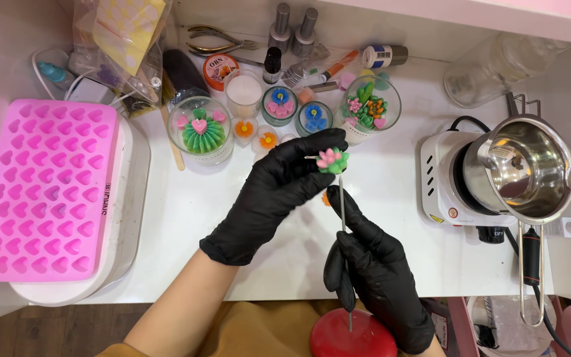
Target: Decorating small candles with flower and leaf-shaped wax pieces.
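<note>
Both hands in black gloves, working over a white table (391,264).

Landmark: the small wax flower (332,160), pink petals on a green base, held up above the middle of the table.

- Left hand (279,192): comes in from below and to the left of the flower; fingertips pinched closed on the flower's left side, grasping it.
- Right hand (375,274): below the flower, fingers closed around a thin metal rod (342,198). The rod runs upright, upper end at the flower's underside, lower end touching a red rounded object (351,337) at the near edge.
- Whether the rod pierces the flower or only touches it: cannot tell.

Around the flower:
- Just behind it, a row of small glass jars with wax flowers; the largest to the upper right is a glass cup with mixed flowers (367,106).
- To the upper left, a glass cup with a green cactus shape (201,129) topped with a pink heart.
- Far left, a pink silicone mould (44,188) with heart cavities, lying on a white base.
- To the right, well apart, a white electric hot plate (447,182) carrying a steel melting pot (527,168), its long handle pointing toward the near edge.
- Behind the jars, small bottles and pliers (216,39) near the wall.
</note>
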